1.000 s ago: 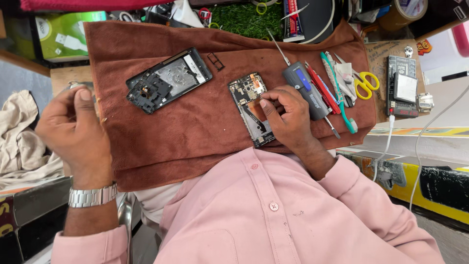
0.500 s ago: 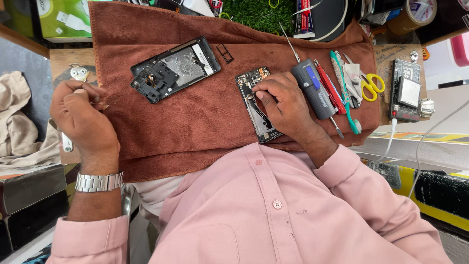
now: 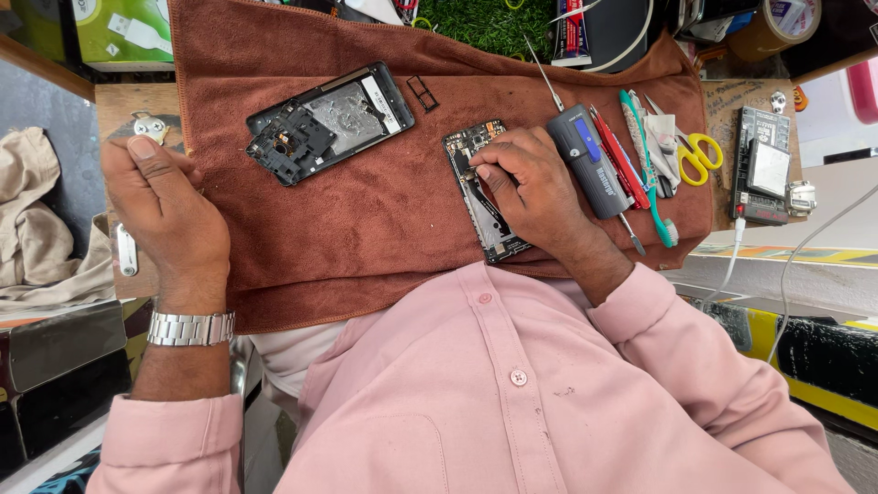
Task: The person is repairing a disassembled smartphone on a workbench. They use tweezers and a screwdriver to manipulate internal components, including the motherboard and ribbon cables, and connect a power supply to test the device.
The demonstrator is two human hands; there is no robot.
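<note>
An opened phone (image 3: 477, 197) with its board exposed lies on a brown towel (image 3: 366, 229). My right hand (image 3: 530, 187) rests on it, fingertips pinched together at a small part near its upper half. My left hand (image 3: 165, 210), with a steel watch (image 3: 190, 327) on the wrist, hovers at the towel's left edge. Its fingers are curled in and nothing shows between them. A second phone body (image 3: 329, 119), back removed, lies up and to the left. A small black tray frame (image 3: 422, 92) sits beside it.
A grey electric screwdriver (image 3: 585, 160), red-handled tools (image 3: 617, 155), a teal brush (image 3: 649, 174) and yellow scissors (image 3: 697, 155) lie right of my right hand. A small metal piece (image 3: 146, 124) and a beige cloth (image 3: 46, 229) sit on the left. A black module with a white cable (image 3: 764, 169) is far right.
My left hand has drifted up and right toward the towel's edge. My right hand stays on the opened phone, its fingers shifting slightly. The view has moved closer.
</note>
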